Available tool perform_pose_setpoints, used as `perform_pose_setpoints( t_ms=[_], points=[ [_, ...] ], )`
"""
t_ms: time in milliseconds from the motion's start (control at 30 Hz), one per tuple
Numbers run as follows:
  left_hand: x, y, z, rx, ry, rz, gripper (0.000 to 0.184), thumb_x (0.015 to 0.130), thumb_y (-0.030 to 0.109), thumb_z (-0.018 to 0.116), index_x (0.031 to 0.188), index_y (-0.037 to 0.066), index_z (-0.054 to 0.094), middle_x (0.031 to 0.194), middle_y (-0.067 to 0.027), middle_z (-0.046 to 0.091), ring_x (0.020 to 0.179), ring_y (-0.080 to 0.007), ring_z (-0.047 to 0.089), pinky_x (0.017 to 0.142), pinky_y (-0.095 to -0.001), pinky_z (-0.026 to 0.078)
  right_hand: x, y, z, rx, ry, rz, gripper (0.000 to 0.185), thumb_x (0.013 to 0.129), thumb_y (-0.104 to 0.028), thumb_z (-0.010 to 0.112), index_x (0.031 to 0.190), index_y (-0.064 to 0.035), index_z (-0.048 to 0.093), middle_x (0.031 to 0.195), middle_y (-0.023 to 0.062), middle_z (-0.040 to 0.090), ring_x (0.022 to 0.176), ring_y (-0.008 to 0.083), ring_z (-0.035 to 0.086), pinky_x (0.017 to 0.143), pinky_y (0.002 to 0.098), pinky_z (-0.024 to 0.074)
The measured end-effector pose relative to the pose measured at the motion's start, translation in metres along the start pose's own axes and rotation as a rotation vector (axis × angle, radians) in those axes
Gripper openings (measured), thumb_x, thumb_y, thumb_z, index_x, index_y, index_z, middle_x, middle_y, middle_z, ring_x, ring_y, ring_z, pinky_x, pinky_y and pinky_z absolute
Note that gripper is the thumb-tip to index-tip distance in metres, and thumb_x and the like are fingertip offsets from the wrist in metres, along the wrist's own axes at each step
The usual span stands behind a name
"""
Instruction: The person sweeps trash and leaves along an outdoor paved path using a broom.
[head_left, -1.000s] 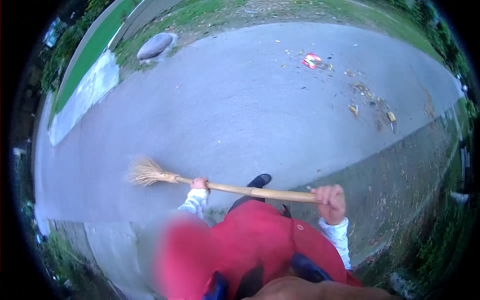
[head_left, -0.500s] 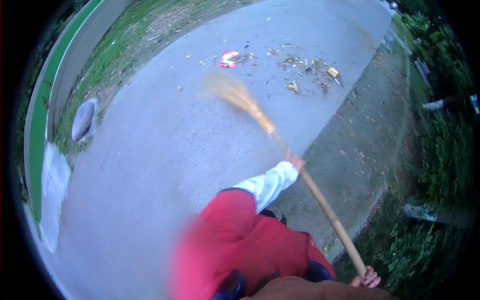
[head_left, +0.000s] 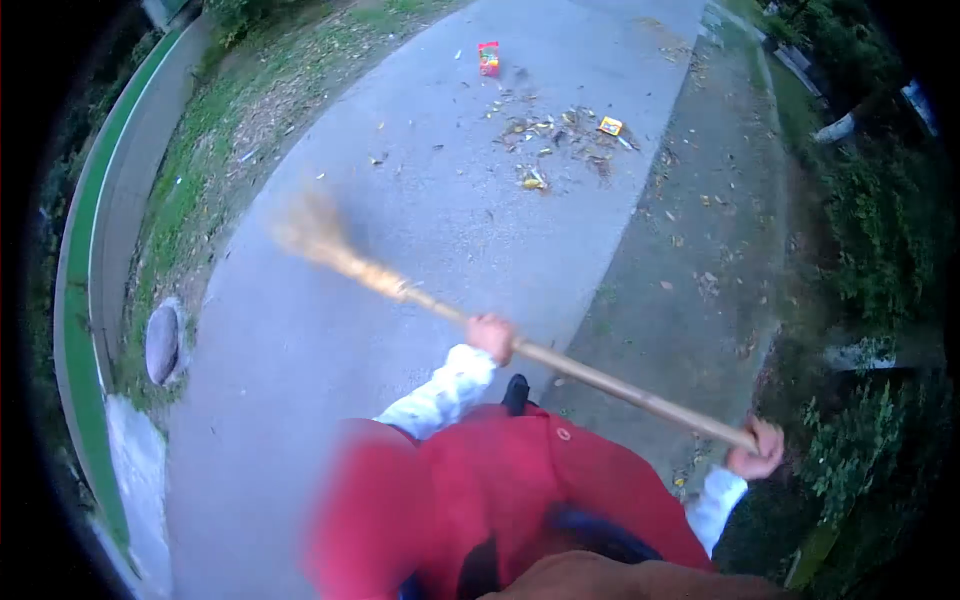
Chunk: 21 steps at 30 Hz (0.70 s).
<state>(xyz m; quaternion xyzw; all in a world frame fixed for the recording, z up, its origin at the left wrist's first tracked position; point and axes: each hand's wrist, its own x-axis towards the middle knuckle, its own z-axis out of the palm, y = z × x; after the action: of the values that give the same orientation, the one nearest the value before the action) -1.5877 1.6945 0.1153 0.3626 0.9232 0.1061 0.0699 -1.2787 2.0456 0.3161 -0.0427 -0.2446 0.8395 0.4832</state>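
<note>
Broom [head_left: 550, 359] lies slantwise before us, clamped in both fists: left hand [head_left: 490, 338] closed round the mid-shaft, right hand [head_left: 757, 450] wrapped on the butt end. Bristles [head_left: 320, 235], blurred, ahead and left of the left grip; floor contact we cannot tell. Beyond that grip, loose leaf litter [head_left: 565, 140] with a yellow packet [head_left: 610, 126]; farther out, a red packet [head_left: 488, 58], apart. We judge it part-gathered: patch, packets and stray bits remain on the pavement [head_left: 330, 340]
</note>
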Motion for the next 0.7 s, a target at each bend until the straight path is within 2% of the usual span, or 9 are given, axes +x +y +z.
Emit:
perform_pose_setpoints(
  t_ms=[67,200,233,367,400,433,500,633,700],
  points=[
    [-0.053,-0.064,0.017,0.032,0.079,-0.172,0.014,0.056,0.017,0.064,0.069,0.016,0.058,0.074,-0.0024,0.058,0.080,-0.0230,0.056,0.074,-0.0398,0.040,0.018,0.078,0.000,0.068,0.032,0.223,0.023,0.077,-0.013,0.051,0.063,-0.0159,0.032,0.051,-0.0045,0.031,0.050,0.0092,0.035,0.065,0.0296,0.0378],
    [-0.185,-0.178,0.006,0.055,0.105,-0.654,0.011,0.058,0.016,0.064,0.067,0.013,0.058,0.072,-0.0058,0.059,0.077,-0.0280,0.057,0.072,-0.0417,0.043,0.003,0.269,0.063,-0.047,-0.309,0.743,0.026,0.078,-0.018,0.059,0.069,-0.0150,0.035,0.056,-0.0037,0.034,0.059,0.0111,0.037,0.078,0.0371,0.0391],
    [-0.223,-0.202,0.013,0.034,0.064,-0.835,0.016,0.059,0.015,0.064,0.074,0.014,0.061,0.082,-0.0050,0.060,0.088,-0.0244,0.056,0.082,-0.0411,0.042,-0.013,0.314,0.084,-0.037,-0.442,0.860,0.026,0.077,-0.018,0.061,0.072,-0.0138,0.037,0.059,-0.0021,0.036,0.062,0.0125,0.039,0.083,0.0402,0.0392],
    [-0.391,-0.299,0.053,0.031,0.148,-1.264,0.020,0.059,0.014,0.065,0.078,0.017,0.063,0.083,-0.0041,0.060,0.089,-0.0244,0.056,0.083,-0.0414,0.043,-0.113,0.480,0.160,0.018,-0.723,1.219,0.018,0.078,-0.013,0.061,0.079,-0.0112,0.044,0.069,0.0019,0.046,0.074,0.0187,0.046,0.091,0.0461,0.0358],
    [-0.299,-0.319,0.115,0.019,0.119,-1.401,0.020,0.060,0.014,0.066,0.079,0.018,0.064,0.083,-0.0036,0.060,0.089,-0.0241,0.056,0.084,-0.0416,0.043,-0.033,0.580,0.110,0.026,-0.751,1.302,0.018,0.079,-0.015,0.061,0.078,-0.0115,0.043,0.068,0.0015,0.045,0.074,0.0181,0.046,0.092,0.0452,0.0349],
    [-0.265,-0.339,0.097,-0.011,-0.077,-1.572,0.019,0.063,0.016,0.065,0.081,0.021,0.064,0.085,-0.0030,0.061,0.091,-0.0232,0.056,0.087,-0.0420,0.042,-0.008,0.641,0.129,0.037,-0.785,1.383,0.019,0.081,-0.018,0.060,0.076,-0.0119,0.043,0.068,0.0012,0.044,0.074,0.0175,0.046,0.092,0.0442,0.0340],
    [-0.294,-0.381,0.101,-0.055,-0.128,-1.745,0.018,0.067,0.019,0.064,0.084,0.021,0.065,0.089,-0.0034,0.061,0.095,-0.0227,0.055,0.089,-0.0443,0.040,-0.040,0.726,0.162,0.047,-0.870,1.505,0.020,0.083,-0.020,0.060,0.075,-0.0121,0.043,0.068,0.0010,0.044,0.075,0.0172,0.046,0.093,0.0437,0.0332],
    [-0.353,-0.390,0.147,-0.042,-0.059,-1.705,0.017,0.074,0.026,0.058,0.089,0.023,0.065,0.092,-0.0014,0.061,0.097,-0.0230,0.054,0.085,-0.0462,0.040,-0.112,0.672,0.162,-0.061,-0.942,1.403,0.017,0.083,-0.019,0.059,0.078,-0.0121,0.044,0.071,0.0013,0.044,0.077,0.0180,0.046,0.093,0.0450,0.0333],
    [-0.317,-0.415,0.157,-0.062,-0.110,-1.552,0.017,0.076,0.029,0.056,0.089,0.023,0.066,0.088,0.0001,0.061,0.095,-0.0215,0.055,0.085,-0.0478,0.038,-0.085,0.648,0.164,-0.155,-0.873,1.289,0.017,0.084,-0.019,0.058,0.078,-0.0119,0.043,0.071,0.0010,0.042,0.077,0.0182,0.045,0.093,0.0455,0.0330]
  ],
)
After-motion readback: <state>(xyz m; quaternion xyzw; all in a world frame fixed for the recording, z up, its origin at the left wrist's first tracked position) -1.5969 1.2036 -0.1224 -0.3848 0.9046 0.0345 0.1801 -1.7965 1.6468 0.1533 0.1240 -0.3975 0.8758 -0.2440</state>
